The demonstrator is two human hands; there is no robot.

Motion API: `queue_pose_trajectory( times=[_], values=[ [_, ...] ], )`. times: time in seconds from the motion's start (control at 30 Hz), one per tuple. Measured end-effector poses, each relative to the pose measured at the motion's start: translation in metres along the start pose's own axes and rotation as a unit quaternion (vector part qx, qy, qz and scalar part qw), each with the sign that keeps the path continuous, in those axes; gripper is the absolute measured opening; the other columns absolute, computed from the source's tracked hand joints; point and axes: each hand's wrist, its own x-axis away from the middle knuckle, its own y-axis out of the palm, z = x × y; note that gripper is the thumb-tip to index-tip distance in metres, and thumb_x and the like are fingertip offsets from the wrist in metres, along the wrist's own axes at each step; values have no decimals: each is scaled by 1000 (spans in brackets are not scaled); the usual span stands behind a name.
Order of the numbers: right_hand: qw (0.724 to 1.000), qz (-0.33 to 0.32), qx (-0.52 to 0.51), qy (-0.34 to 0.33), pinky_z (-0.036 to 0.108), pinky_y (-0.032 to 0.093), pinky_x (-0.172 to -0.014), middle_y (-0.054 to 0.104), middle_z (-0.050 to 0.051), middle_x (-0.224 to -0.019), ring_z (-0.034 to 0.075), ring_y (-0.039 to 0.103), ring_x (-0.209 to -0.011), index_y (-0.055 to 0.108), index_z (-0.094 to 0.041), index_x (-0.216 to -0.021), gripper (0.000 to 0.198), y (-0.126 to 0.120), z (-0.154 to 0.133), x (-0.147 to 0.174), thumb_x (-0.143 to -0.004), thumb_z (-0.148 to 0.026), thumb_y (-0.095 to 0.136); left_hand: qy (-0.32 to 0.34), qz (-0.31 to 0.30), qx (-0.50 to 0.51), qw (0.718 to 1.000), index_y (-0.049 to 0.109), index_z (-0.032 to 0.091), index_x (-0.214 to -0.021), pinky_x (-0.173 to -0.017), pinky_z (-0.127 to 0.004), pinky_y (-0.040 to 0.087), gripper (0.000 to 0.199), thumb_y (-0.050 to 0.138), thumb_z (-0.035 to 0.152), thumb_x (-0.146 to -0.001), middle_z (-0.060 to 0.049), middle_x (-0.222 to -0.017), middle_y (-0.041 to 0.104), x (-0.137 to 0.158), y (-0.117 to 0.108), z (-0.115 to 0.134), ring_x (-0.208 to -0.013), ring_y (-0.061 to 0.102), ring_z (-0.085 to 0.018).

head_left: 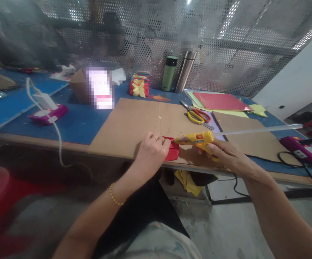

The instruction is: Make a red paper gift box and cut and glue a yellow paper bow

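My right hand [223,153] is wrapped round the handle of a yellow hot glue gun [196,138], with a long clear glue stick [261,128] sticking out of its back. The gun's nozzle points left and meets a small red folded piece [172,153], apparently paper or felt. Over the left side of that red piece, my left hand [153,149] holds it with bent fingers against the cardboard sheet [134,122]. Part of the red piece is hidden under these fingers. Whether glue is coming out cannot be seen.
Scissors [196,115] lie right of centre near coloured sheets [221,101]. Behind stand a red-and-yellow craft piece [139,86], a green bottle [169,73] and a steel flask [185,72]. Purple power strips [49,114] with cords sit at both sides. A lit phone [100,88] leans at left.
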Motion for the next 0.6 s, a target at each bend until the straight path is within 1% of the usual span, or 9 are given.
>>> queue_pose_trajectory(
  times=[0.13, 0.33, 0.47, 0.53, 0.6],
  values=[
    [999, 39, 17, 25, 32, 46, -58, 64, 5, -68, 20, 56, -62, 66, -21, -74, 67, -3, 8, 6, -91, -81, 39, 1, -4, 4, 1000, 64, 13, -89, -82, -39, 43, 23, 45, 5, -98, -10, -80, 68, 0, 1, 0, -78, 61, -24],
    [991, 108, 24, 78, 35, 45, -59, 66, 8, -68, 23, 58, -62, 68, -20, -74, 74, -15, 24, 22, -86, -86, 37, 22, 14, -27, 999, 63, 12, -87, -81, -37, 43, 14, 54, 6, -96, -8, -79, 68, 1, 5, -3, -78, 63, -23],
    [983, 160, 19, 91, 36, 45, -62, 68, 8, -70, 23, 59, -64, 68, -21, -72, 70, -31, 40, 40, -89, -82, 37, 25, 21, -34, 999, 63, 13, -87, -80, -37, 43, 12, 57, 6, -95, -8, -79, 68, 1, 8, -6, -79, 62, -24],
    [978, 187, 31, 83, 36, 45, -62, 66, 7, -70, 22, 57, -64, 66, -22, -74, 65, -39, 49, 48, -93, -77, 38, 26, 22, -33, 999, 64, 13, -87, -80, -37, 43, 14, 55, 6, -95, -8, -80, 68, 1, 7, -8, -79, 62, -24],
    [972, 216, 66, 64, 36, 46, -63, 62, 5, -68, 22, 56, -64, 62, -23, -76, 56, -46, 59, 54, -97, -69, 38, 29, 23, -28, 999, 64, 14, -87, -80, -37, 44, 17, 53, 5, -96, -8, -81, 69, 1, 6, -10, -79, 61, -24]
  ],
)
